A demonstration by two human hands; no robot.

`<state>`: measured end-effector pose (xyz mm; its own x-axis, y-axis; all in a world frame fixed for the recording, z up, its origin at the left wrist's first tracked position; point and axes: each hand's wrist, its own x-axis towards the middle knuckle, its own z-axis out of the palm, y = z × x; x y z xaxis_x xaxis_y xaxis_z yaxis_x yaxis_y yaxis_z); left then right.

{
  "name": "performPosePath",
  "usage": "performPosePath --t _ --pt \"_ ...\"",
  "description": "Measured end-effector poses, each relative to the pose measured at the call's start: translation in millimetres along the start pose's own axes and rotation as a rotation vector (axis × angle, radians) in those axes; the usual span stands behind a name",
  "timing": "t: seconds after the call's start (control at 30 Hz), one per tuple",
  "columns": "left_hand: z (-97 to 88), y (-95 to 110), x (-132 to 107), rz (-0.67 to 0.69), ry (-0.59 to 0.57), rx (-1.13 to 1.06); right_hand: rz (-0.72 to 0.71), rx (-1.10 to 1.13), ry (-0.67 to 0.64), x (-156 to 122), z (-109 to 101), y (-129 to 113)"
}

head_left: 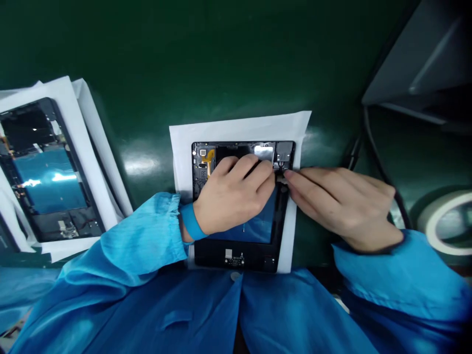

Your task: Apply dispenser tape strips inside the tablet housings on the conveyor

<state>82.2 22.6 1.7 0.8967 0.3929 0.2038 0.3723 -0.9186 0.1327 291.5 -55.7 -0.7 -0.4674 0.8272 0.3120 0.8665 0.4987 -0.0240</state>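
An opened tablet [254, 258] lies on a white sheet [236, 129] before me, its circuit boards and blue-filmed inside showing. Across its middle rests my left hand [236, 194], fingers curled and bunched towards the tablet's right edge; the fingertips are hidden. My right hand [339, 201] comes in from the right, thumb and fingers pinched together at that same edge. Just above the fingertips sit thin dark wires [280, 164] and a grey square part [284, 151]. Whatever small thing lies between the fingers is too hidden to name.
Another opened tablet [47, 177] lies on white sheets at the left. At the right are a roll of whitish tape [429, 226], a black cable [376, 147] and a grey metal housing [413, 64]. The table top [221, 59] is green and shiny.
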Motion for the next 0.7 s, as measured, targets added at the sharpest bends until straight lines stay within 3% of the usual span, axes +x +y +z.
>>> performPosePath --t 0.2,0.33,0.43,0.53,0.7 --pt "-0.1 0 -1 -0.002 -0.012 0.005 -0.03 0.025 -0.051 -14 -7 -5" --pt "-1.1 0 -1 0.001 -0.016 0.006 0.003 0.031 -0.117 -2 -16 -6" --pt "-2.0 -1 0 0.001 -0.017 0.014 0.096 0.095 -0.043 11 -19 -4" --pt "-2.7 -1 0 0.001 -0.026 0.009 0.148 0.013 0.086 18 -11 -3" --pt "-2.8 -2 0 0.003 -0.044 -0.007 0.118 -0.084 0.04 19 6 -8"
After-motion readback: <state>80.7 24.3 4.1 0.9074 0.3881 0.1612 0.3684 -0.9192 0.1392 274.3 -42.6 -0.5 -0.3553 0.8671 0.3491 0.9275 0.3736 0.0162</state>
